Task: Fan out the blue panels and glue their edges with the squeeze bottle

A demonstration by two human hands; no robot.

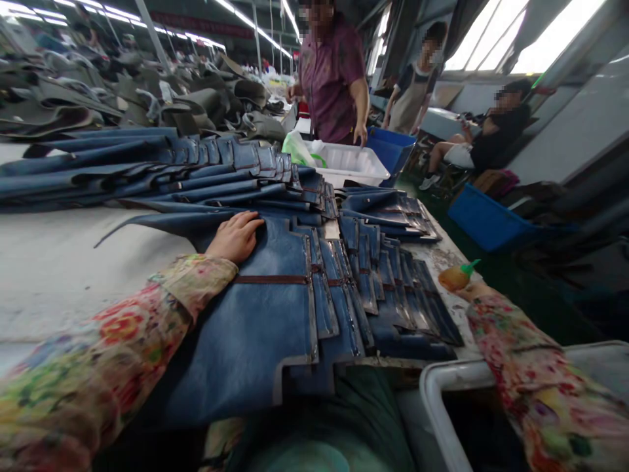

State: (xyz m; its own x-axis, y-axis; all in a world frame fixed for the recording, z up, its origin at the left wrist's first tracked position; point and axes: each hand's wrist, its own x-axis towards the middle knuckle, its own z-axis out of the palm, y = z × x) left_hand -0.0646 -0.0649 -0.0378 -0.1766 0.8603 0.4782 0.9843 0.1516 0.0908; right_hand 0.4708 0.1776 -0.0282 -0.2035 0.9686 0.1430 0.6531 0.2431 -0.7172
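Note:
My left hand (236,237) lies on the upper part of a blue leather-like panel (255,321), fingers stretched out. A brown strip crosses this panel, and its right edge shows a glossy, wet-looking line. Under and beside it, more blue panels (368,262) overlap like steps, their edges greyish and shiny. Off to the right, my right hand (474,290) grips a small squeeze bottle (455,278) with amber contents and a green nozzle pointing up and right. The bottle is beyond the table's right edge area, apart from the panels; most of my right fingers are hidden behind it.
Folded blue panels (147,164) lie in rows across the table (98,262), with grey-brown pieces (196,105) heaped behind. A white bin (354,160) and blue crates (491,219) stand beyond. A white-rimmed tub (432,387) is below my right arm. Several people are farther back.

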